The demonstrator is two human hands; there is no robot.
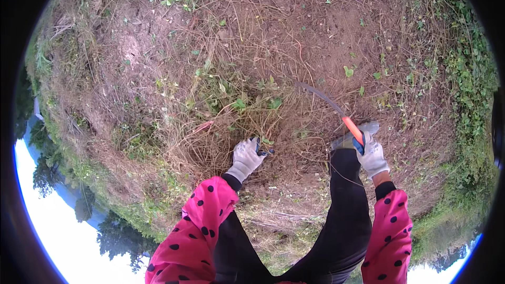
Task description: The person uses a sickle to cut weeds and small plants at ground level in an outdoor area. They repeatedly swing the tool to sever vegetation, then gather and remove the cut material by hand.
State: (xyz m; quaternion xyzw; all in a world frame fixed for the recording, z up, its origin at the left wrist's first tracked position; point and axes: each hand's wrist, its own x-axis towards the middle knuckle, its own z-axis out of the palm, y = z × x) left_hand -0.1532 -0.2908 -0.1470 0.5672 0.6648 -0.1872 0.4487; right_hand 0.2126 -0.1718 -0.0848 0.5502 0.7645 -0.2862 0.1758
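In my right hand (372,156), gloved in white and blue, is a sickle (351,127) with an orange handle. Its thin curved blade (321,94) reaches up and left over the dry stems. My left hand (247,156), in a matching glove, is low against a tangled heap of dry vines and weeds (231,105). The fingers of that hand are curled at the heap's near edge; what they hold, if anything, is too small to make out. Some green leaves (239,104) stick out of the heap beyond it.
My right shoe (344,142) stands just left of the right hand, below the sickle. Bare brown soil (336,31) with scattered straw lies ahead. Thick green plants (468,63) line the right side, and dry brush (73,84) covers the slope at left.
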